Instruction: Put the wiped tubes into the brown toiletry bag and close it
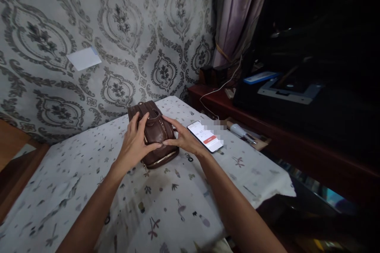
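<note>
A small brown leather bag [154, 134] with gold-coloured zips rests on the patterned white tablecloth [127, 205]. My left hand [134, 142] holds its left side, fingers over the top and thumb across the front. From the right, my right hand [186, 141] grips the bag with its thumb on the front and a finger along the top edge. The thumb tips come close together at the middle of the bag. To the right of the bag lies a phone [204, 136] with its screen lit and a red button showing. The bag's far side and underside are hidden.
Patterned wallpaper [124, 19] stands behind the table, with a white card [84, 58] on it. To the right are a dark red ledge [228, 104], a white cable [222, 85] and a large dark screen [314, 27]. A wooden edge [28, 178] borders the left.
</note>
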The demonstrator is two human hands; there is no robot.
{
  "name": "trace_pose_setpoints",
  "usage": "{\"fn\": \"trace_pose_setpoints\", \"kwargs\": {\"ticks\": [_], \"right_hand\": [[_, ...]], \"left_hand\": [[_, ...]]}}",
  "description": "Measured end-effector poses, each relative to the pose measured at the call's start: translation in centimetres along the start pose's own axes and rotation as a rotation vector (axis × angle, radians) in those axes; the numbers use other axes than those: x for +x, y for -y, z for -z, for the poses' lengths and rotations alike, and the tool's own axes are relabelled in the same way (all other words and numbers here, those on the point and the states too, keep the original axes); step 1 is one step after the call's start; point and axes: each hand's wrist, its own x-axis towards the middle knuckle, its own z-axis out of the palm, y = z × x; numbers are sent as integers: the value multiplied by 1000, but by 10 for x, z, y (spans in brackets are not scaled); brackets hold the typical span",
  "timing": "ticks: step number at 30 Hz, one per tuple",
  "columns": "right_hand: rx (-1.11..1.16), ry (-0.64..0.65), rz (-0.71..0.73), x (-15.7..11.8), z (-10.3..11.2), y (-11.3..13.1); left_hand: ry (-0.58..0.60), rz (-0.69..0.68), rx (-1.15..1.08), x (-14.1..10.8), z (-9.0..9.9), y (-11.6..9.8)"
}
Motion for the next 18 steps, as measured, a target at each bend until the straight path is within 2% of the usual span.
{"fn": "trace_pose_setpoints", "kwargs": {"ticks": [12, 18], "right_hand": [[128, 92, -73, 1, 8, -1], [184, 158, -117, 1, 11, 0]], "left_hand": [[-47, -43, 19, 0, -5, 2], [-21, -19, 21, 1, -3, 0]]}}
